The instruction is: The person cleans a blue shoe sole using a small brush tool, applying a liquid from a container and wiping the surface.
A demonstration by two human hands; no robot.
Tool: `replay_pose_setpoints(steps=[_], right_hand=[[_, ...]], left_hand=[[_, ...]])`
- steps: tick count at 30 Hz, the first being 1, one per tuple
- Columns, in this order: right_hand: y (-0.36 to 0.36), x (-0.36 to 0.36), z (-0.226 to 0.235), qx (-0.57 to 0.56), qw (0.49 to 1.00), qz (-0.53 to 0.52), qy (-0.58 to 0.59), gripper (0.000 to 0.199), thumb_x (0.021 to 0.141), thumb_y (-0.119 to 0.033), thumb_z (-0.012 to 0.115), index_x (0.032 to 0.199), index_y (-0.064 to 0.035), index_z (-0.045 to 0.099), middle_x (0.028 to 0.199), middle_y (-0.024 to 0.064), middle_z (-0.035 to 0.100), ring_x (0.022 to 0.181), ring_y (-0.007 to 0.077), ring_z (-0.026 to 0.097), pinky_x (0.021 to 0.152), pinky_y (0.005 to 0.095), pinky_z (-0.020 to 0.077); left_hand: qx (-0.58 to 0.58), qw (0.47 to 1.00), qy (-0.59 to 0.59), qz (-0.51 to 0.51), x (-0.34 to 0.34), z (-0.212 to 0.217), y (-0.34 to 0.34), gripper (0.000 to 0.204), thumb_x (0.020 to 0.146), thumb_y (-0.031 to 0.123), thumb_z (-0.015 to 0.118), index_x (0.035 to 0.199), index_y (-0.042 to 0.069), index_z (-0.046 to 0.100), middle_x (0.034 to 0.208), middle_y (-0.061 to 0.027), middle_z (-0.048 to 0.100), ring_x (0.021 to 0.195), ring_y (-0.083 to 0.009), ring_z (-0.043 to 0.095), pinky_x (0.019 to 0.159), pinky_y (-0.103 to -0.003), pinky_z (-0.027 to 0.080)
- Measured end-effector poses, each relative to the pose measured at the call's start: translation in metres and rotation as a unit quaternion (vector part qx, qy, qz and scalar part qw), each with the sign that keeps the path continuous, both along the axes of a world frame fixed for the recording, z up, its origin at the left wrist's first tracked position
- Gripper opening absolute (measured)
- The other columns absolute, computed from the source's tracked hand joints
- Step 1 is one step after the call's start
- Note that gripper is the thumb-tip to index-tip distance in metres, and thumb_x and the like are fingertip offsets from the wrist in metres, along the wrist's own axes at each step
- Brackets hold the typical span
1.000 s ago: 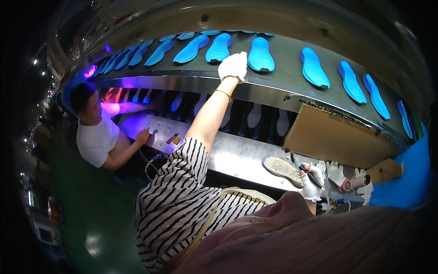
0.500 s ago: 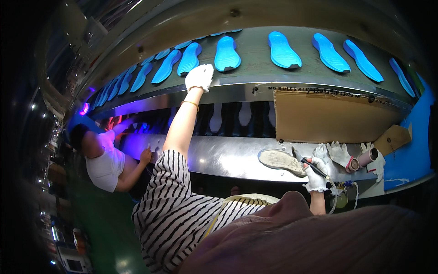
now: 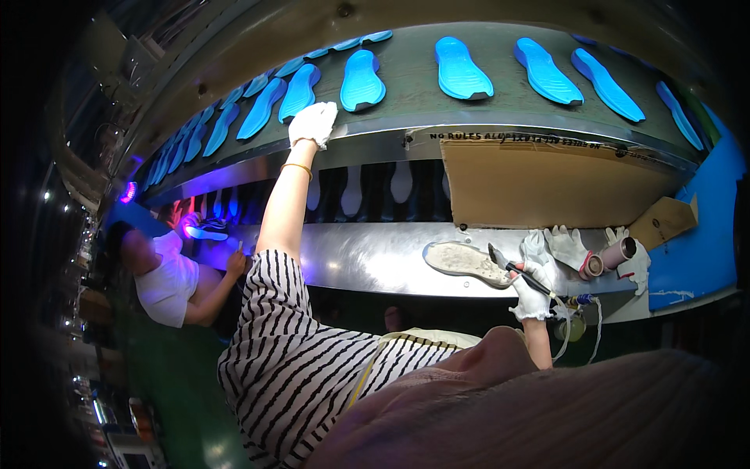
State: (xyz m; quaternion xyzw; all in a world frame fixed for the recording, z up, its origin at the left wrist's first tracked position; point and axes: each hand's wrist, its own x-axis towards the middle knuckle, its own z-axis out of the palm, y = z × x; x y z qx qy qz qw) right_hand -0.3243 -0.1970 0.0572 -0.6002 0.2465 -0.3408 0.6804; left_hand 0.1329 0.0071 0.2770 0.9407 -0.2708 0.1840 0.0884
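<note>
My left hand (image 3: 314, 125), in a white glove, reaches to the near edge of the conveyor belt (image 3: 414, 98). Its fingers are curled closed beside the heel end of a blue shoe sole (image 3: 300, 91); whether they pinch it is hidden. Low on the right, my gloved right hand (image 3: 533, 291) grips a black-handled brush (image 3: 539, 283) with a dark tip and a clear tube trailing from its rear. Just left of that tip, a pale, stained sole-shaped piece (image 3: 462, 261) lies on the metal shelf (image 3: 344, 254).
More blue soles (image 3: 461, 70) line the belt. A cardboard sheet (image 3: 531, 184) stands behind the shelf. White gloves (image 3: 564, 246) and a tape roll (image 3: 619, 250) lie at its right end. A co-worker (image 3: 168, 273) is at the left, near a purple light (image 3: 129, 191).
The whole view has shifted, moving the scene left and slightly up. My hands keep about the same places on the belt and shelf. A pale, elongated piece now shows by the co-worker's hand.
</note>
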Motion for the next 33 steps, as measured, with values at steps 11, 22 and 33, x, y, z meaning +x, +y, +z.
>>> replay_pose_setpoints(steps=[11, 22, 33], right_hand=[[-0.006, 0.003, -0.013, 0.010, 1.000, -0.023, -0.017, 0.017, 0.078, 0.004, 0.069, 0.092, -0.0031, 0.063, 0.086, 0.0019, 0.065, 0.077, 0.0076, 0.059, 0.073, 0.0224, 0.0482], [0.006, 0.020, -0.002, 0.037, 0.999, 0.020, 0.021, 0.018, 0.078, 0.004, 0.069, 0.093, -0.0032, 0.061, 0.084, 0.0020, 0.064, 0.072, 0.0080, 0.060, 0.068, 0.0220, 0.0487], [-0.003, 0.020, -0.020, 0.046, 0.999, 0.012, 0.010, 0.018, 0.077, 0.003, 0.070, 0.092, -0.0032, 0.064, 0.084, 0.0031, 0.066, 0.074, 0.0079, 0.060, 0.070, 0.0229, 0.0496]], left_hand=[[-0.009, 1.000, 0.010, 0.005, -0.010, 0.007, -0.006, 0.049, 0.092, 0.044, 0.035, 0.092, 0.007, 0.067, 0.099, -0.0163, 0.066, 0.094, -0.0363, 0.060, 0.084, -0.044, 0.046], [-0.048, 0.999, 0.002, 0.013, -0.001, 0.000, 0.004, 0.051, 0.092, 0.048, 0.036, 0.092, 0.008, 0.068, 0.098, -0.0165, 0.066, 0.094, -0.0363, 0.061, 0.084, -0.044, 0.047], [-0.053, 0.998, -0.022, -0.004, 0.012, -0.006, 0.007, 0.049, 0.092, 0.047, 0.037, 0.092, 0.009, 0.068, 0.098, -0.0162, 0.066, 0.093, -0.0366, 0.061, 0.083, -0.043, 0.047]])
